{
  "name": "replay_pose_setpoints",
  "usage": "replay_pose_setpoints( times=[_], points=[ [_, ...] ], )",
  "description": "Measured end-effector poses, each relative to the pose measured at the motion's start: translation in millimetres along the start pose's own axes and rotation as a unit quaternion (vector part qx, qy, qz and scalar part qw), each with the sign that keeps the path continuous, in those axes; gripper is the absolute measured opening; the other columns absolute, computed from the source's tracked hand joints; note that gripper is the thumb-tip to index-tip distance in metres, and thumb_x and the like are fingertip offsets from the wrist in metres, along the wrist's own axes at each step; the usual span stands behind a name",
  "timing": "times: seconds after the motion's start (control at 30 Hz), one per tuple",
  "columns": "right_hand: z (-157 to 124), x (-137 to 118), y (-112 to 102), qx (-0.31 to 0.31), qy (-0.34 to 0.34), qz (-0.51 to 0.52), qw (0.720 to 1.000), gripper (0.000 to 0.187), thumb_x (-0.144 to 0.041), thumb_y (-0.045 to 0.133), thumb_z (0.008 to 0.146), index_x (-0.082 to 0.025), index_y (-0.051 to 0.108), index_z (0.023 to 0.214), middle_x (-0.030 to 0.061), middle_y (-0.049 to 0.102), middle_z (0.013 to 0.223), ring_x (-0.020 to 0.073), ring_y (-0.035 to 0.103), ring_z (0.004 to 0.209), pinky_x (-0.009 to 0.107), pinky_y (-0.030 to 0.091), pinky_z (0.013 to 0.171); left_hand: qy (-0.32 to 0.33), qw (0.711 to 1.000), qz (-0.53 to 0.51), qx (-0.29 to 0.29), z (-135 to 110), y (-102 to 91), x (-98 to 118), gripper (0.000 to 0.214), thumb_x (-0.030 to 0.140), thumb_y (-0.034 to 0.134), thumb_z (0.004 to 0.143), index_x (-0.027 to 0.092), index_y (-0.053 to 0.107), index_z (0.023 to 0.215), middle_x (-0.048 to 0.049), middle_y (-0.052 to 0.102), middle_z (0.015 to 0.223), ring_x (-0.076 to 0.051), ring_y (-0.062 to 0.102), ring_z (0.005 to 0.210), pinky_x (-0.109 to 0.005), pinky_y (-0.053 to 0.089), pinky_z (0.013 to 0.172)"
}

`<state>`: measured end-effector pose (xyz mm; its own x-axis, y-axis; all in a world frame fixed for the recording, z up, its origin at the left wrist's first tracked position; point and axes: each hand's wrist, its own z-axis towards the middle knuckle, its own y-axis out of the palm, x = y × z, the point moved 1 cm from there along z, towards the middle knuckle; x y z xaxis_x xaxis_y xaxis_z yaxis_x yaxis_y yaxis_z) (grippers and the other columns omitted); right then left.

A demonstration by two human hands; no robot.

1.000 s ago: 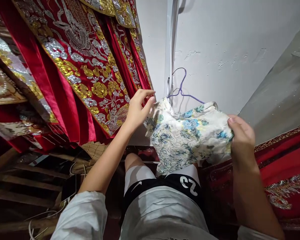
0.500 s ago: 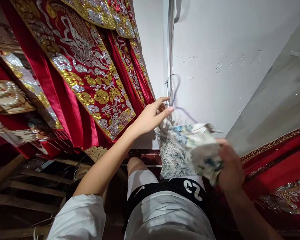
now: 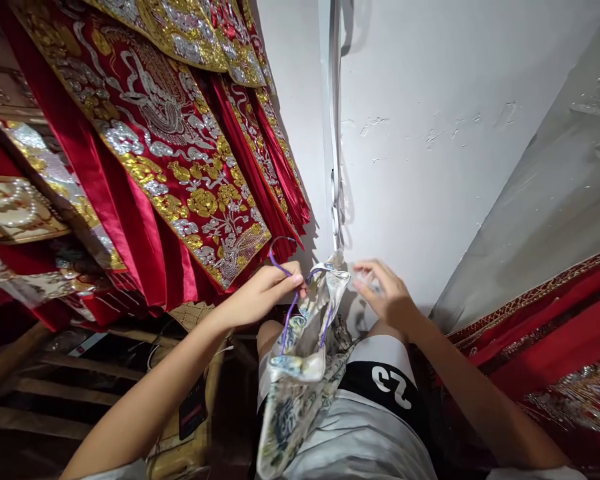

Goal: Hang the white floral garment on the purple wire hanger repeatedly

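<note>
Pinched between the thumb and fingers of my left hand [image 3: 275, 290] is a thin purple clothes hanger [image 3: 289, 312], its hook rising above the hand. From the hanger droops a pale floral garment [image 3: 300, 367] with blue and green print, reaching down over my lap. My right hand [image 3: 387, 293] is just right of the garment's upper edge, apart from it as far as I can see. Its fingers are parted and slightly blurred, with nothing visible in them.
Red costumes [image 3: 195, 153] with gold and silver embroidery hang at the left. A white wall [image 3: 405, 180] with a vertical metal rail [image 3: 334, 133] is ahead. Red cloth [image 3: 555, 353] lies right. A bamboo seat [image 3: 175, 460] with a phone [image 3: 193, 413] stands lower left.
The hanger and garment have come down and left, toward my body. My right hand has let go of the garment's lower part and moved up and left beside its top.
</note>
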<state>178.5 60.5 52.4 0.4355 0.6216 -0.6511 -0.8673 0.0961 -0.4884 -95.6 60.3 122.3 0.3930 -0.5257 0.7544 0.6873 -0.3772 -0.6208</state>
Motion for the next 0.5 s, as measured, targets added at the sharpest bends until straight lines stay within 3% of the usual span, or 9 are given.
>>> replay_pose_setpoints(
  times=[0.03,0.1,0.2,0.27,0.37,0.5],
  points=[
    [9.6,6.4,-4.1,0.037,-0.015,-0.040,0.998,0.032,-0.043,0.060,0.096,-0.024,0.066,0.122,0.0130,0.066,0.124,0.0299,0.061,0.115,0.045,0.049,0.097,0.005,1.000,-0.025,-0.002,-1.2,-6.8,3.6,0.044,0.058,0.049,0.101,0.021,0.066,0.085,-0.0068,0.073,0.088,-0.023,0.069,0.089,-0.037,0.054,0.089],
    [24.0,12.7,-10.1,0.043,-0.036,-0.080,0.995,0.033,-0.043,0.061,0.095,-0.025,0.066,0.122,0.0122,0.065,0.130,0.0316,0.056,0.123,0.046,0.045,0.104,0.012,0.998,-0.067,0.006,-0.6,-19.1,8.7,0.046,0.064,0.055,0.097,0.021,0.065,0.083,-0.0089,0.074,0.085,-0.026,0.072,0.089,-0.042,0.056,0.090],
    [31.2,15.0,-15.0,-0.013,0.015,-0.056,0.998,0.026,-0.045,0.051,0.101,-0.024,0.066,0.097,0.0037,0.069,0.089,0.0217,0.062,0.085,0.035,0.048,0.082,0.013,0.995,-0.095,0.034,4.1,-29.2,8.8,0.045,0.063,0.059,0.095,0.021,0.065,0.081,-0.0090,0.075,0.082,-0.027,0.074,0.088,-0.045,0.056,0.093],
    [28.5,18.7,-19.2,-0.031,0.056,-0.015,0.998,0.034,-0.050,0.051,0.100,-0.022,0.064,0.084,-0.0004,0.062,0.073,0.0169,0.055,0.071,0.029,0.044,0.070,0.011,0.993,-0.108,0.042,8.1,-30.1,4.5,0.040,0.058,0.059,0.097,0.021,0.065,0.083,-0.0080,0.076,0.080,-0.026,0.075,0.089,-0.043,0.056,0.094],
    [23.0,30.5,-30.7,-0.031,0.103,0.089,0.990,0.047,-0.063,0.064,0.089,-0.021,0.060,0.069,-0.0013,0.057,0.065,0.0148,0.051,0.063,0.026,0.042,0.060,0.000,0.990,-0.130,0.060,17.1,-29.8,-5.3,0.034,0.055,0.063,0.096,0.021,0.063,0.089,-0.0070,0.077,0.078,-0.025,0.076,0.090,-0.040,0.057,0.090],
    [27.7,45.9,-47.0,0.013,0.225,0.264,0.938,0.053,-0.071,0.079,0.070,-0.020,0.064,0.066,-0.0013,0.059,0.058,0.0152,0.054,0.053,0.027,0.046,0.052,-0.026,0.990,-0.108,0.083,42.5,-35.3,-19.5,0.042,0.059,0.066,0.091,0.020,0.060,0.105,-0.0087,0.078,0.080,-0.024,0.076,0.079,-0.037,0.057,0.075]
  ],
)
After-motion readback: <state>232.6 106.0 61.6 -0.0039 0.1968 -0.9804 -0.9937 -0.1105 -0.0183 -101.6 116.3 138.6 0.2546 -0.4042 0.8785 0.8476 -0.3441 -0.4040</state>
